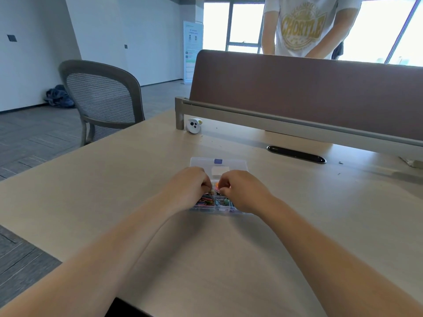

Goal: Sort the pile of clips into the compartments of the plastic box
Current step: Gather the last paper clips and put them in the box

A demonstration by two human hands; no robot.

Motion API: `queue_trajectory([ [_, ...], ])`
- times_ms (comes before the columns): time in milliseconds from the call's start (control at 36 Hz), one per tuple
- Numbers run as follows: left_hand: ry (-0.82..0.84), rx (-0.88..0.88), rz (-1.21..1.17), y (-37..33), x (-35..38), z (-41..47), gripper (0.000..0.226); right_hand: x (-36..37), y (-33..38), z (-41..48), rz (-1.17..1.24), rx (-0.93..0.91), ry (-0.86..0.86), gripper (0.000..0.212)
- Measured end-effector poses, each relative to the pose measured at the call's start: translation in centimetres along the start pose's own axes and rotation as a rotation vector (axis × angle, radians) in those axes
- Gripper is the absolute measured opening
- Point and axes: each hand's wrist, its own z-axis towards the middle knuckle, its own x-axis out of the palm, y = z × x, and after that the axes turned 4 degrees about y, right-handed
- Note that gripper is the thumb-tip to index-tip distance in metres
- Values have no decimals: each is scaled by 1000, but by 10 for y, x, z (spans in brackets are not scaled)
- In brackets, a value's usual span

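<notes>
Lying in the plastic box (pixel 201 163), clips (pixel 204 200); curled fingers (pixel 205 183) just above.

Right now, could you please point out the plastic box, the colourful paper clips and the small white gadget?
plastic box (pixel 231 163): head view, on its clear open lid.
colourful paper clips (pixel 204 200): head view, on the heap in the near-left compartment.
small white gadget (pixel 193 126): head view, on its round face.

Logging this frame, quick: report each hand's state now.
Left hand: fingers curled over the plastic box; a grip cannot be told.
Right hand: fingers curled beside a pink clip; a grip cannot be told.
</notes>
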Motion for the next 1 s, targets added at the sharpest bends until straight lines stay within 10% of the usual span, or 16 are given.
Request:
queue_trajectory([
  [1000, -190, -503, -657, 18, 2, 33, 38, -6, -40, 32, 597, 396, -265, 61],
])
